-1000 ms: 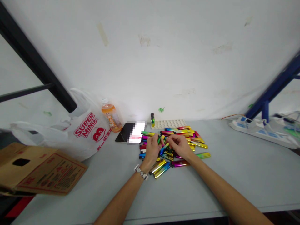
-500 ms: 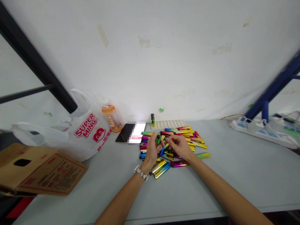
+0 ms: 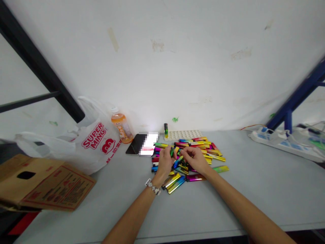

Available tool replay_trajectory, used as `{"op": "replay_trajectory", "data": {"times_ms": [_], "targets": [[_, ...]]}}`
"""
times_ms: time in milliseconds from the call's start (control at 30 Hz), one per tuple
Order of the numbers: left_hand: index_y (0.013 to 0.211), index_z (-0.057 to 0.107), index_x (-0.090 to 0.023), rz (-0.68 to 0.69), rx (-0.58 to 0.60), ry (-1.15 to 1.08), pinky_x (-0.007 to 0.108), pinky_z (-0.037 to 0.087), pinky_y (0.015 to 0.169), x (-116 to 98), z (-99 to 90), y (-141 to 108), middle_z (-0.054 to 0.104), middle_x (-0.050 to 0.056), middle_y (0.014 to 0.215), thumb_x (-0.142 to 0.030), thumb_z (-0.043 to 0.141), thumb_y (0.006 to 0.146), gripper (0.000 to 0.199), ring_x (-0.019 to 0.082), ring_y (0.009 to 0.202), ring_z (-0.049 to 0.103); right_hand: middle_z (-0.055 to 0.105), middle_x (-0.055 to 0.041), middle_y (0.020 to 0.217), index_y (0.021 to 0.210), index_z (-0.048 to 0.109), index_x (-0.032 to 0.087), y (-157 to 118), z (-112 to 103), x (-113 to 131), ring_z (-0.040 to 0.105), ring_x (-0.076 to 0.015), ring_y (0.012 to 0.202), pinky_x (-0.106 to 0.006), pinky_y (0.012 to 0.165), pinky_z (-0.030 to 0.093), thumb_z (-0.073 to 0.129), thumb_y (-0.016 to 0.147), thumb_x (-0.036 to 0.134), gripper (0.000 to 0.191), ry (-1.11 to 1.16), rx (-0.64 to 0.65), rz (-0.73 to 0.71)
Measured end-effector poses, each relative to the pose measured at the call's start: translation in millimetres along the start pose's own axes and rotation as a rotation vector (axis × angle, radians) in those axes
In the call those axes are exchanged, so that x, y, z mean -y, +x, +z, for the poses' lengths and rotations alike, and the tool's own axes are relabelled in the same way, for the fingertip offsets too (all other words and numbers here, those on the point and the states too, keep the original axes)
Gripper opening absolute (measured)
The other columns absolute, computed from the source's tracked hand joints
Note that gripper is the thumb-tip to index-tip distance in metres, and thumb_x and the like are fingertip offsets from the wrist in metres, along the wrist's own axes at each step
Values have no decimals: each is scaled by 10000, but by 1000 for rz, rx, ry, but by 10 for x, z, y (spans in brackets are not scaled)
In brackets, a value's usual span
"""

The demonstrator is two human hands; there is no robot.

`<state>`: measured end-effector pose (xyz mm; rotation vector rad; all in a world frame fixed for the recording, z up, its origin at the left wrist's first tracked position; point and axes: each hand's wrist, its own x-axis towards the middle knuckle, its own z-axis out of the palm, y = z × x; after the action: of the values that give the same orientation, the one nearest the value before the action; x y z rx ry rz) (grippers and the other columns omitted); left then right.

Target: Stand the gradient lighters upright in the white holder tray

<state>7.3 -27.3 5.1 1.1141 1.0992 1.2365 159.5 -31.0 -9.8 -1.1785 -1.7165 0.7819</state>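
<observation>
Many shiny multicoloured lighters (image 3: 175,184) lie in a loose pile on the grey table. Over the pile, my left hand (image 3: 166,161) has its fingers closed round a small green and black lighter (image 3: 172,152). Close to its right, my right hand (image 3: 195,158) is pinched near the fingertips of the left; what it holds is too small to make out. Behind the pile lies a white tray with small holes (image 3: 185,135), and one green and black lighter (image 3: 166,131) stands upright at its left end.
A dark phone (image 3: 134,144), partly pixelated, lies left of the pile. Farther left are an orange drink bottle (image 3: 122,128), a white plastic bag (image 3: 93,162) and a cardboard box (image 3: 58,186). A white power strip (image 3: 284,144) sits at the right, below a blue metal frame (image 3: 299,86).
The thumb of my left hand has bent down towards the lighter it holds. My right hand has barely moved, and the view has shifted slightly.
</observation>
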Motion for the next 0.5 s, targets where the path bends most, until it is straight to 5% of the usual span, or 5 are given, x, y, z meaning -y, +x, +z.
{"op": "replay_trajectory", "data": {"times_ms": [500], "targets": [[523, 458, -187, 2, 39, -17, 233, 199, 439, -24, 14, -23, 379, -41, 460, -512, 440, 858, 468, 76, 418, 288, 526, 11, 586, 694, 591, 178, -10, -14, 42, 443, -123, 542, -244, 514, 344, 525, 925, 467, 375, -6, 9, -9]]}}
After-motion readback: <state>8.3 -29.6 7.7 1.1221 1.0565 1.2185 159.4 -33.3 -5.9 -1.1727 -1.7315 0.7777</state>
